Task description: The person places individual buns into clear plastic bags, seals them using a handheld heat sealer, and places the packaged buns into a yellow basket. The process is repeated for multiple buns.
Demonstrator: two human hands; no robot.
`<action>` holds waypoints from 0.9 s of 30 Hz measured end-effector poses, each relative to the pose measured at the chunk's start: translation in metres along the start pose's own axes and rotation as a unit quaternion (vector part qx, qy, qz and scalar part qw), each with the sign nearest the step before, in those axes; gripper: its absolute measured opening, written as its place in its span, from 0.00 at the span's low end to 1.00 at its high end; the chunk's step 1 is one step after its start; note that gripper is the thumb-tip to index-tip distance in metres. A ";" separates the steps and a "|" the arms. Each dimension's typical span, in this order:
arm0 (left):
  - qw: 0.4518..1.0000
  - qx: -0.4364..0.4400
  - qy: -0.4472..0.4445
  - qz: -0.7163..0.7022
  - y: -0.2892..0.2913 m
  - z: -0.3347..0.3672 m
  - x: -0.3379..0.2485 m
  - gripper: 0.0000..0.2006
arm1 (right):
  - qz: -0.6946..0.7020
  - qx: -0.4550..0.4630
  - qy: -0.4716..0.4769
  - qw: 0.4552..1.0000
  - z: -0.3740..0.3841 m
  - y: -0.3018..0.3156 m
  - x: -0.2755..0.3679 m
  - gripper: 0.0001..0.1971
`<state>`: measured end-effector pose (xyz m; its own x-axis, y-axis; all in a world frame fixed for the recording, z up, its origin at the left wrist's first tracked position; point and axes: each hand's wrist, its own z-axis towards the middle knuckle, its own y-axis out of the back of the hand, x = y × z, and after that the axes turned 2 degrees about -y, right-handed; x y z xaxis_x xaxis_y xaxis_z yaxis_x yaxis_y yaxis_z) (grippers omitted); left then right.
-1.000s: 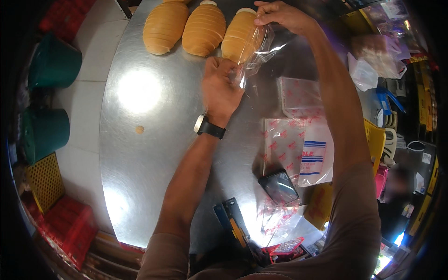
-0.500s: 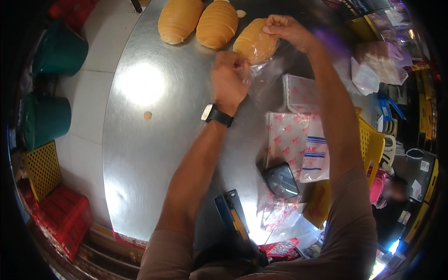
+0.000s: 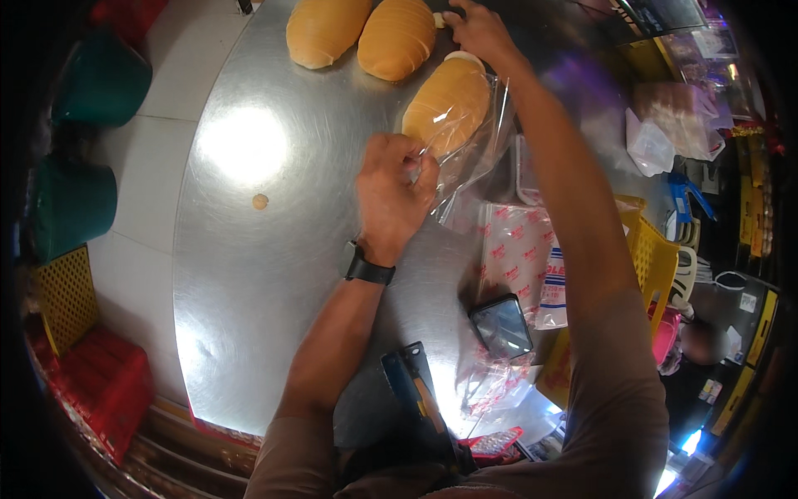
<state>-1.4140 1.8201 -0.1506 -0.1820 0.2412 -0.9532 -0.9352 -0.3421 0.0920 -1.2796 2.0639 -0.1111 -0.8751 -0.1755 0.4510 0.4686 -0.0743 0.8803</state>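
Observation:
A ridged golden bread loaf lies inside a clear plastic bag, tilted on the steel table. At the loaf's near end, my left hand is closed in a pinch on the bag's film. My right hand reaches past the loaf's far end, fingers drawn together at a small pale piece of a kind I cannot make out. Two more loaves, one in the middle and one at the left, sit at the table's far side without visible bags.
Printed plastic packs lie right of my left hand, with a black phone nearer me. A dark tool-like object rests close to my body. A small brown spot marks the steel table. Green bins stand at left.
The loaf has slid toward me within the bag, and my left hand has come nearer with it. My right hand has left the loaf and moved far and left to the small pale piece.

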 end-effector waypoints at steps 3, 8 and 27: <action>1.000 0.008 0.012 0.002 0.003 0.002 -0.005 0.06 | -0.002 -0.030 0.027 0.999 0.001 -0.012 -0.001 0.16; 1.000 0.004 -0.007 0.012 0.003 0.004 -0.003 0.06 | 0.107 0.045 -0.045 0.992 -0.009 -0.001 -0.005 0.14; 1.000 0.015 0.011 0.001 0.003 0.005 -0.006 0.06 | 0.269 0.197 -0.074 0.940 -0.060 0.044 -0.022 0.18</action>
<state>-1.4176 1.8218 -0.1432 -0.1778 0.2197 -0.9592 -0.9432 -0.3159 0.1025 -1.2325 2.0059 -0.0910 -0.5454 0.0575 0.8362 0.7927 0.3594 0.4924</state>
